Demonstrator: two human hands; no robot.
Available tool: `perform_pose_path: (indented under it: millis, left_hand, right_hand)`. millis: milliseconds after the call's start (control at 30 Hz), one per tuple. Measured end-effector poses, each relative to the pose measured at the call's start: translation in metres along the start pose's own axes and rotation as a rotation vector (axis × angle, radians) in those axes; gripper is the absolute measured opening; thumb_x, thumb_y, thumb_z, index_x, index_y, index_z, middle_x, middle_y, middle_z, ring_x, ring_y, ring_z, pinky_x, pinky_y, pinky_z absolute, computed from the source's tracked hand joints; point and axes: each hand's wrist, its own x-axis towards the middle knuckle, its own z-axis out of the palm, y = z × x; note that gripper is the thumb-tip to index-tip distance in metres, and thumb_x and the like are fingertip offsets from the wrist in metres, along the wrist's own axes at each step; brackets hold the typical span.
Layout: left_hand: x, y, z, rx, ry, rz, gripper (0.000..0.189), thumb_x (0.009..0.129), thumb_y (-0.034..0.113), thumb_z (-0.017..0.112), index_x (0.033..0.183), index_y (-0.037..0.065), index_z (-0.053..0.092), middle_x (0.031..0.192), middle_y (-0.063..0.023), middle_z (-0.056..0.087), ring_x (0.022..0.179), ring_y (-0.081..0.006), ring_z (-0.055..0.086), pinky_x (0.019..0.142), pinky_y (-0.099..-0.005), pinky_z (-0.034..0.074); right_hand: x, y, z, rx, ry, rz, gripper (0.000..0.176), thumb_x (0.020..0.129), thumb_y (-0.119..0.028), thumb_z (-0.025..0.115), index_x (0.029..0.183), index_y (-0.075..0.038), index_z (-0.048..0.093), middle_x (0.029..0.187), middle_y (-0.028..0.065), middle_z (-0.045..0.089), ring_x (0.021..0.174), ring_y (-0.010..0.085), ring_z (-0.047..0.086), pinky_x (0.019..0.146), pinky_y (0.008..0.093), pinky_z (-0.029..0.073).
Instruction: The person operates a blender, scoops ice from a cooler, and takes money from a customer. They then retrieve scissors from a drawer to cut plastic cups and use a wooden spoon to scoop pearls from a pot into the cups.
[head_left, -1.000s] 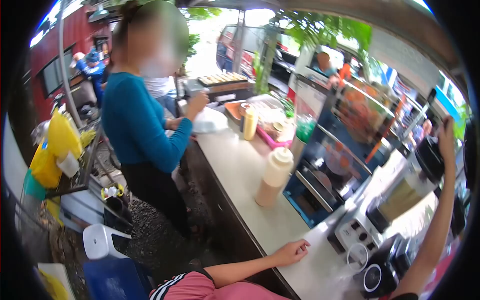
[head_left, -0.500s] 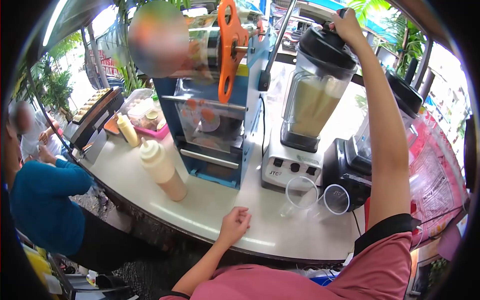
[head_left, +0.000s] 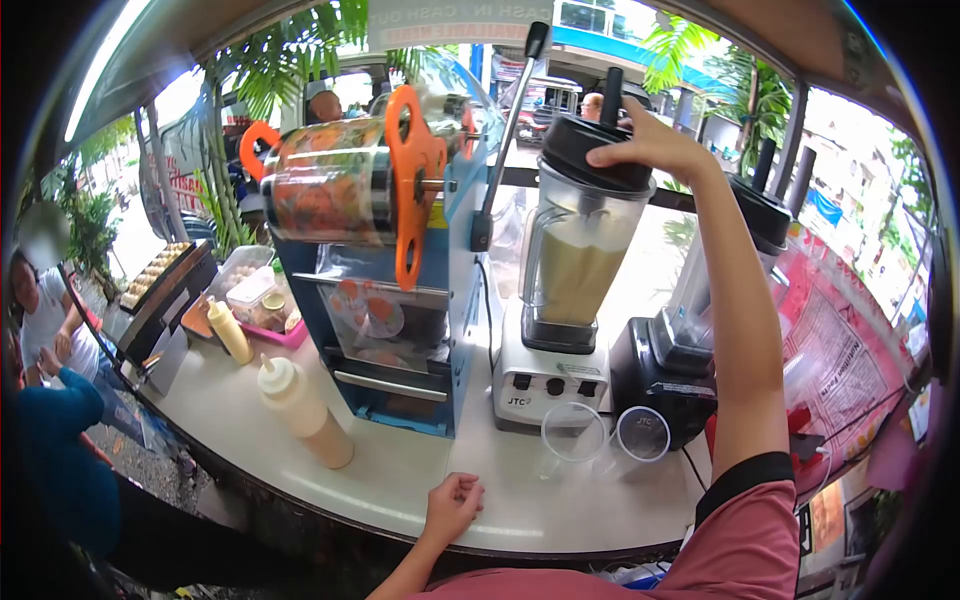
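Observation:
On its white base (head_left: 550, 385), a clear blender jug (head_left: 580, 265) holds a pale, creamy mixture. My right hand (head_left: 650, 145) lies spread over the black lid (head_left: 597, 152), beside the black stick (head_left: 611, 98) that stands up through it. Near the counter's front edge rests my left hand (head_left: 455, 505), its fingers curled; whether anything is inside them is hidden. Two clear plastic cups (head_left: 573, 432) (head_left: 643, 434) stand in front of the blenders. A squeeze bottle (head_left: 305, 410) with light brown contents is left of my left hand.
A blue sealing machine (head_left: 375, 310) with a printed film roll stands mid-counter (head_left: 400, 490). Right of the white base is a second, black blender (head_left: 660, 370). A pink tray (head_left: 290, 335), a yellow bottle (head_left: 230, 333) and people (head_left: 45, 290) are at the left.
The view has tilted up, so things sit lower in it. My right hand has gone from gripping the top of the stick to lying on the lid. My left hand stays on the counter.

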Motion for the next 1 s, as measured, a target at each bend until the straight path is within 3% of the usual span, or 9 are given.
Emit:
perform_pose_path:
  millis: [167,400,467,533,567,700,767,900,1000]
  left_hand:
    - [-0.002,-0.002,-0.002,0.019,-0.024,-0.006,0.016,0.09,0.006,0.059,0.104,-0.002,0.057,0.087,-0.011,0.067,0.065,-0.0134,0.066,0.049,-0.023,0.051]
    - [0.016,0.014,0.009,-0.059,-0.003,-0.063,0.019,0.088,0.006,0.062,0.105,-0.002,0.058,0.095,-0.0101,0.067,0.079,-0.0144,0.067,0.051,-0.0236,0.052]
    - [0.04,0.036,0.018,0.116,0.008,0.247,0.026,0.087,0.005,0.062,0.112,-0.002,0.057,0.107,-0.0112,0.065,0.096,-0.0168,0.064,0.058,-0.0253,0.054]
    - [0.063,0.077,0.028,0.329,0.017,0.55,0.037,0.085,0.003,0.062,0.121,0.0,0.053,0.121,-0.0137,0.059,0.114,-0.026,0.057,0.081,-0.0338,0.054]
    - [0.079,0.093,0.035,0.448,0.033,0.689,0.041,0.084,0.003,0.062,0.124,0.001,0.052,0.124,-0.0147,0.058,0.117,-0.0287,0.055,0.088,-0.0365,0.05]
    - [0.119,0.102,0.053,0.774,-0.001,0.988,0.051,0.081,0.002,0.064,0.129,0.004,0.048,0.132,-0.0163,0.052,0.127,-0.0355,0.045,0.107,-0.0437,0.035]
    - [0.137,0.101,0.059,0.818,-0.032,1.034,0.05,0.08,0.001,0.065,0.127,0.005,0.048,0.133,-0.0158,0.051,0.129,-0.0361,0.042,0.108,-0.0439,0.033]
    - [0.137,0.095,0.054,0.754,-0.034,1.025,0.034,0.08,0.0,0.065,0.112,0.004,0.052,0.132,-0.0148,0.052,0.129,-0.0359,0.043,0.103,-0.0418,0.039]
    - [0.14,0.096,0.054,0.711,-0.057,1.006,0.023,0.08,0.001,0.066,0.098,0.003,0.051,0.132,-0.015,0.053,0.129,-0.036,0.044,0.1,-0.0415,0.041]
  right_hand:
    - [0.026,-0.027,-0.02,-0.161,-0.465,0.1,0.097,0.059,-0.045,0.083,0.136,-0.003,0.041,0.127,0.0145,0.053,0.119,0.0238,0.048,0.101,0.0326,0.035]
    - [0.01,0.006,0.007,-0.48,-0.082,-0.017,0.115,0.049,-0.077,0.068,0.138,-0.008,0.045,0.135,0.0237,0.048,0.127,0.0354,0.045,0.108,0.0428,0.03]
    - [0.0,-0.01,0.002,-0.381,-0.178,0.013,0.12,0.048,-0.083,0.066,0.138,-0.007,0.046,0.136,0.0244,0.047,0.128,0.0358,0.044,0.108,0.0435,0.029]
    - [-0.004,-0.03,-0.012,-0.201,-0.271,0.077,0.123,0.047,-0.091,0.06,0.135,-0.005,0.051,0.139,0.0246,0.044,0.131,0.0341,0.04,0.107,0.0442,0.029]
    - [0.021,-0.016,-0.014,-0.157,-0.233,0.077,0.119,0.058,-0.083,0.063,0.133,0.007,0.043,0.131,0.0276,0.047,0.123,0.0351,0.047,0.104,0.0404,0.035]
    - [0.048,-0.019,-0.005,-0.076,-0.017,-0.061,0.069,0.079,-0.049,0.067,0.116,0.007,0.052,0.09,0.0164,0.068,0.08,0.0247,0.066,0.077,0.0387,0.051]
    - [0.076,0.0,0.012,-0.048,0.511,-0.297,0.047,0.081,-0.033,0.064,0.104,0.007,0.054,0.079,0.0236,0.066,0.077,0.0338,0.067,0.074,0.0399,0.052]
    - [0.061,-0.026,0.002,0.003,0.469,-0.476,0.041,0.085,-0.023,0.058,0.103,0.012,0.049,0.078,0.0249,0.066,0.076,0.0349,0.067,0.076,0.0418,0.051]
    - [0.064,-0.01,0.012,-0.132,0.244,-0.281,0.045,0.085,-0.027,0.057,0.105,0.013,0.049,0.072,0.0232,0.066,0.075,0.0332,0.067,0.075,0.0416,0.052]
